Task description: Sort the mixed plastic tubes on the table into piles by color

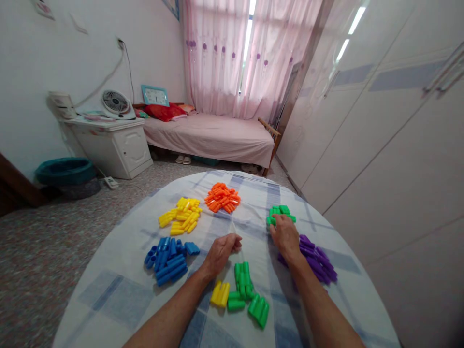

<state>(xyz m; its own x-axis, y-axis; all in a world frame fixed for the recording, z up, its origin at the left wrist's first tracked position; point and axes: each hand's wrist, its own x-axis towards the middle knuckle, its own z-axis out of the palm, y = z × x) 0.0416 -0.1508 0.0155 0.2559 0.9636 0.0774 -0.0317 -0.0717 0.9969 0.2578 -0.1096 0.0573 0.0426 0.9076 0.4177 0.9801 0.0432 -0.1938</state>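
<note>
My left hand (pixel 224 249) rests over the middle of the table with its fingers curled; whether anything is inside them is hidden. At the small pile of green plastic building pieces (pixel 283 210), my right hand (pixel 285 235) has its fingers bent down, closed about a green piece. Nearer to me, between my forearms, lie several green tube-shaped pieces (pixel 242 280), some set side by side, and a joined yellow piece (pixel 220 294). Beside my right wrist is a heap of purple pieces (pixel 318 261). Blue pieces (pixel 170 261) lie to the left of my left hand.
Yellow pieces (pixel 183 216) and orange pieces (pixel 222 197) form heaps toward the far side of the round table, which has a checked cloth (pixel 116 295). Beyond stand a bed (pixel 213 133), a white cabinet (pixel 132 150) with a fan (pixel 116 102), a bin (pixel 67 176) and a wardrobe (pixel 380 145).
</note>
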